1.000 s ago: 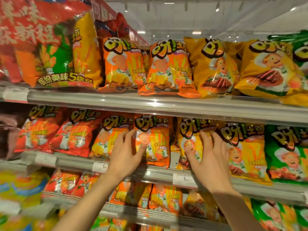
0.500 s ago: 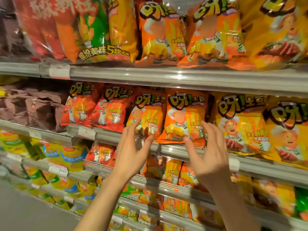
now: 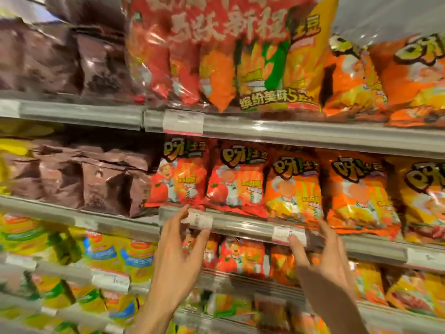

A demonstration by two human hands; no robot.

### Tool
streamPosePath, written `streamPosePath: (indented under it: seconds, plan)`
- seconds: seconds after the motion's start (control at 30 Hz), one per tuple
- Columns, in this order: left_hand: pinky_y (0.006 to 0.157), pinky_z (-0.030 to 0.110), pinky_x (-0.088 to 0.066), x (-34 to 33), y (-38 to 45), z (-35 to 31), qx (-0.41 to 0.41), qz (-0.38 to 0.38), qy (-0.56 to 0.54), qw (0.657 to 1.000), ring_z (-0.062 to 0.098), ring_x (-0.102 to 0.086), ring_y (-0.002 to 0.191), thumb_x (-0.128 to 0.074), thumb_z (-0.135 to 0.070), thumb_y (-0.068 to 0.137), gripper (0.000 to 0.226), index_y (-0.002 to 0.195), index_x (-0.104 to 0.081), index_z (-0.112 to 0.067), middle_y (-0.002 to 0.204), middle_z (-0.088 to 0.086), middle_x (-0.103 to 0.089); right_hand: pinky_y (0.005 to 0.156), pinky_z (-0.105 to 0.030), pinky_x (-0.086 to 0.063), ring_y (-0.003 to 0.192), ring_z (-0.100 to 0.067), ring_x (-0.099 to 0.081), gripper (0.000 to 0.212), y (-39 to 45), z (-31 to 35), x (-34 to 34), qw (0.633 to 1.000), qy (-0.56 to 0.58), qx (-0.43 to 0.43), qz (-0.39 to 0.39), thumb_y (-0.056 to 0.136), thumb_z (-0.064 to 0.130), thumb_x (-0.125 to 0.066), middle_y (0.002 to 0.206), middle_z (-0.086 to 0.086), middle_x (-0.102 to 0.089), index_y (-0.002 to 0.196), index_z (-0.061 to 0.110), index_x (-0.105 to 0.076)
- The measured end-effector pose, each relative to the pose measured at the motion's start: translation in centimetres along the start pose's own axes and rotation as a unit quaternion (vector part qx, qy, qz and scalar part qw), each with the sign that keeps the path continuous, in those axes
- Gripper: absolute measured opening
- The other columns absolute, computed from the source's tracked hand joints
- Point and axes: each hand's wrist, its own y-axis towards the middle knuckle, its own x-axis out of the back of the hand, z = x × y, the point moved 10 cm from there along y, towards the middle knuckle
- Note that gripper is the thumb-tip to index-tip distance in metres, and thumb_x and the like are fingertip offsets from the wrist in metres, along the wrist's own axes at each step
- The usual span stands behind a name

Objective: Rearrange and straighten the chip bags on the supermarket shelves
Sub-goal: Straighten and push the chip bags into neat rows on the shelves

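Chip bags stand in a row on the middle shelf (image 3: pixel 245 225): two red bags (image 3: pixel 179 179) (image 3: pixel 237 183), then two orange bags (image 3: pixel 292 189) (image 3: pixel 356 194) and a yellow one (image 3: pixel 423 201) at the right edge. My left hand (image 3: pixel 179 251) is raised in front of the shelf rail below the leftmost red bag, fingers spread, holding nothing. My right hand (image 3: pixel 320 261) is up below the orange bags, fingers spread near a price tag (image 3: pixel 284 233). Neither hand grips a bag. The picture is blurred.
Brown bags (image 3: pixel 96 186) fill the middle shelf's left part and the top shelf's left. A big red multipack (image 3: pixel 216 56) and orange bags (image 3: pixel 356 75) stand on the top shelf. Yellow-and-blue bags (image 3: pixel 103 259) and more red and orange bags (image 3: pixel 240 259) sit on lower shelves.
The view has swung left along the shelves. Both hands have left the orange and yellow bags and now hover lower, in front of the rail below the red and orange bags.
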Motion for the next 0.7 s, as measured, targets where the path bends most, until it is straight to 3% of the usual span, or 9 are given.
streamPosePath:
  seconds: [0.27, 0.37, 0.47, 0.57, 0.7]
  plan:
    - [0.104, 0.027, -0.036, 5.8, 7.4, 4.9, -0.046, 0.041, 0.047, 0.997, 0.003, -0.044, 0.123, -0.064, -0.044, 0.09, 0.056, 0.141, -0.041, -0.035, 0.133, -0.01, -0.044, 0.105, -0.037, -0.036, 0.136, -0.02, -0.039, 0.072, -0.8, 8.8, -8.3, 0.991, -0.111, 0.077, 0.021, 0.089, 0.055, -0.056, 0.146, 0.001, -0.038, 0.15, 0.027, -0.031]
    - [0.104, 0.024, -0.034, 5.9, 10.5, 5.9, -0.062, 0.054, 0.07, 0.994, 0.012, -0.048, 0.125, -0.063, -0.046, 0.089, 0.062, 0.145, -0.041, -0.032, 0.132, -0.004, -0.047, 0.103, -0.029, -0.035, 0.132, -0.012, -0.039, 0.066, 0.4, 12.6, -11.2, 0.982, -0.125, 0.134, 0.041, 0.092, 0.056, -0.053, 0.141, 0.008, -0.039, 0.149, 0.032, -0.029]
    - [0.107, 0.031, -0.037, 5.1, 13.1, 6.6, -0.054, 0.09, 0.075, 0.992, 0.014, -0.045, 0.128, -0.063, -0.046, 0.09, 0.063, 0.147, -0.036, -0.039, 0.134, -0.002, -0.044, 0.1, -0.025, -0.035, 0.127, -0.005, -0.041, 0.056, 2.1, 16.0, -14.0, 0.969, -0.137, 0.191, 0.079, 0.095, 0.055, -0.051, 0.129, 0.017, -0.039, 0.144, 0.035, -0.034]
    - [0.111, 0.036, -0.034, 5.0, 15.3, 7.3, -0.049, 0.117, 0.098, 0.987, 0.015, -0.038, 0.134, -0.06, -0.051, 0.09, 0.065, 0.147, -0.029, -0.047, 0.142, -0.001, -0.041, 0.106, -0.034, -0.042, 0.132, -0.01, -0.043, 0.062, 4.2, 18.3, -16.9, 0.96, -0.131, 0.205, 0.136, 0.092, 0.054, -0.056, 0.139, 0.012, -0.041, 0.147, 0.033, -0.034]
    - [0.11, 0.035, -0.036, 5.1, 17.4, 7.4, -0.047, 0.149, 0.12, 0.98, 0.018, -0.042, 0.134, -0.056, -0.054, 0.092, 0.064, 0.147, -0.022, -0.054, 0.145, -0.003, -0.037, 0.103, -0.033, -0.042, 0.131, -0.019, -0.045, 0.077, 6.8, 19.8, -20.5, 0.943, -0.166, 0.198, 0.21, 0.09, 0.055, -0.061, 0.143, -0.001, -0.04, 0.152, 0.031, -0.022]
